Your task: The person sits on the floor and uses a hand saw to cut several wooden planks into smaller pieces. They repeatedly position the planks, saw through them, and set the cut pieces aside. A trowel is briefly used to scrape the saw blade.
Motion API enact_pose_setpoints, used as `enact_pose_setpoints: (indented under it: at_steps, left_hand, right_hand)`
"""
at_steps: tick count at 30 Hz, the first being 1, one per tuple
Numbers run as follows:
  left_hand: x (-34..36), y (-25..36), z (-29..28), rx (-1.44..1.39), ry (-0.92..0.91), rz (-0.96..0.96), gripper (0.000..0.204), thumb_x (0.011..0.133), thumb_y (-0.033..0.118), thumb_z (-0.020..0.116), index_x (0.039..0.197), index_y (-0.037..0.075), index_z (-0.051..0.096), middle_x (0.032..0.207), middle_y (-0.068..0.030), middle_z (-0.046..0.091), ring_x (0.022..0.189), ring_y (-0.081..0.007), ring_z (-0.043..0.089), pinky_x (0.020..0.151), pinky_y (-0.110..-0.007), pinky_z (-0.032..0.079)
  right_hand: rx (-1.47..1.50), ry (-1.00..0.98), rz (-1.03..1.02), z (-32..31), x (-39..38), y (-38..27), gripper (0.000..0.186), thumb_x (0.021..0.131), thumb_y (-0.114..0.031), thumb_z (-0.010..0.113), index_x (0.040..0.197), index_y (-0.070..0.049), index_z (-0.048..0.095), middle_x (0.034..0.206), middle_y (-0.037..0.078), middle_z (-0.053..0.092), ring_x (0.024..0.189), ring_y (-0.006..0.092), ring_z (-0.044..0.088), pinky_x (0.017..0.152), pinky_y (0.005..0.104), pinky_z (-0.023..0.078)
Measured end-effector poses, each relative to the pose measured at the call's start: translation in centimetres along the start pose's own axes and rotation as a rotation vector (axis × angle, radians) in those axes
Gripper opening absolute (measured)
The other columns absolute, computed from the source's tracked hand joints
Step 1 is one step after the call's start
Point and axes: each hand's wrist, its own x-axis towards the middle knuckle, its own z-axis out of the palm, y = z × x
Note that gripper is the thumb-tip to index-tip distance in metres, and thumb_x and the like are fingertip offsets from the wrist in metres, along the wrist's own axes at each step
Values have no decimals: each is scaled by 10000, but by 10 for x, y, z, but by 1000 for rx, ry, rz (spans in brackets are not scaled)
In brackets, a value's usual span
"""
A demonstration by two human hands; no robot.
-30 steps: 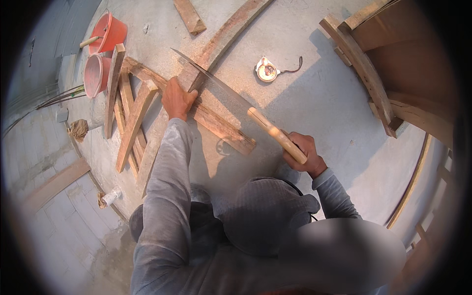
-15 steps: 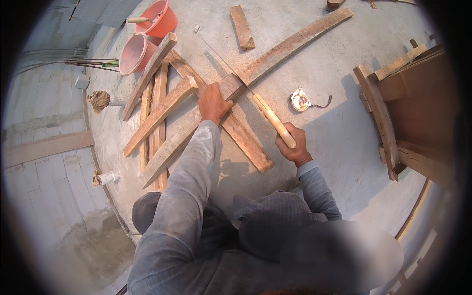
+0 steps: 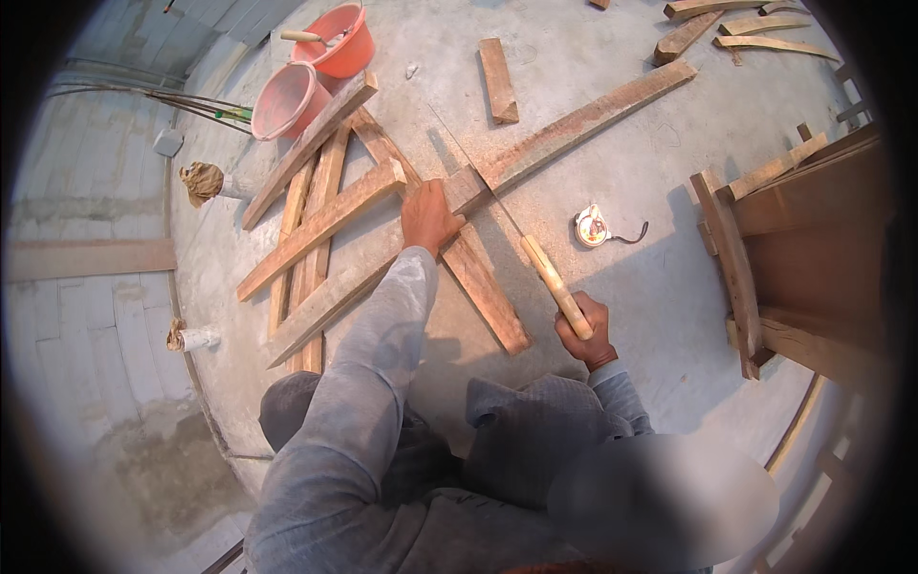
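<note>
A long timber beam [image 3: 598,124] lies diagonally across another wooden plank [image 3: 486,295] on the floor. My left hand [image 3: 428,218] is closed over the beam, pressing it from above, left of the cut. In my right hand [image 3: 590,333] is the pale wooden handle of a handsaw [image 3: 553,282]. Its thin blade crosses the beam at a cut line just right of my left hand, the tip pointing away from me. Pale sawdust dusts the floor around the cut.
A tape measure [image 3: 591,227] lies right of the saw. Several timbers [image 3: 325,228] are stacked at left, near two reddish buckets [image 3: 290,101]. A short wood block [image 3: 498,81] lies beyond the beam. At right stands a brown wooden structure [image 3: 736,268]; more offcuts [image 3: 684,38] lie at far right.
My right hand has drawn the saw back toward me, so more blade shows between handle and beam. My left hand stays on the beam. The whole view has shifted slightly.
</note>
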Motion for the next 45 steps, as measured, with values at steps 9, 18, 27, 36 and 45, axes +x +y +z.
enact_pose_setpoints:
  at_steps: [9, 18, 27, 36, 45]
  left_hand:
    - [-8, 2, 5, -9, -38, 4, 503, 647, 236, 819, 1028, 33, 561, 1030, -184, 645, 1012, -383, 634, 896, -459, 498]
    - [-8, -3, -3, -19, 249, 184, 638, 688, 254, 812, 1241, 37, 579, 1172, -186, 626, 1126, -359, 599, 936, -445, 489]
    - [-15, 80, -27, -1263, -104, -224, 423, 908, 314, 691, 1114, -49, 625, 994, -124, 703, 787, -212, 661, 730, -350, 531]
    - [-35, 74, -41, -1702, 17, -374, 200, 930, 63, 621, 1088, -54, 657, 1016, -88, 701, 854, -147, 663, 793, -308, 547]
    - [-69, 45, -24, -1451, -74, -405, 308, 896, 65, 670, 1182, -33, 611, 1075, -105, 698, 955, -172, 677, 868, -309, 537]
  right_hand:
    - [113, 40, 135, 15, 4, 17, 84, 764, -25, 673, 834, -38, 629, 674, 78, 601, 570, 181, 603, 561, 331, 491]
    - [-79, 56, -91, -37, -53, -29, 158, 752, -19, 678, 902, -57, 643, 728, 98, 619, 603, 251, 622, 642, 382, 546]
    - [-403, -35, -339, -10, 9, -45, 368, 724, -99, 781, 1064, -73, 643, 848, 95, 618, 731, 300, 638, 764, 430, 572]
    - [-656, -221, -466, 13, 29, -42, 345, 795, -126, 694, 1134, -87, 643, 903, 66, 580, 912, 272, 597, 819, 414, 429]
    - [-642, -340, -340, 66, 52, -36, 435, 831, -81, 642, 1262, -70, 582, 984, 132, 642, 918, 309, 637, 842, 443, 421]
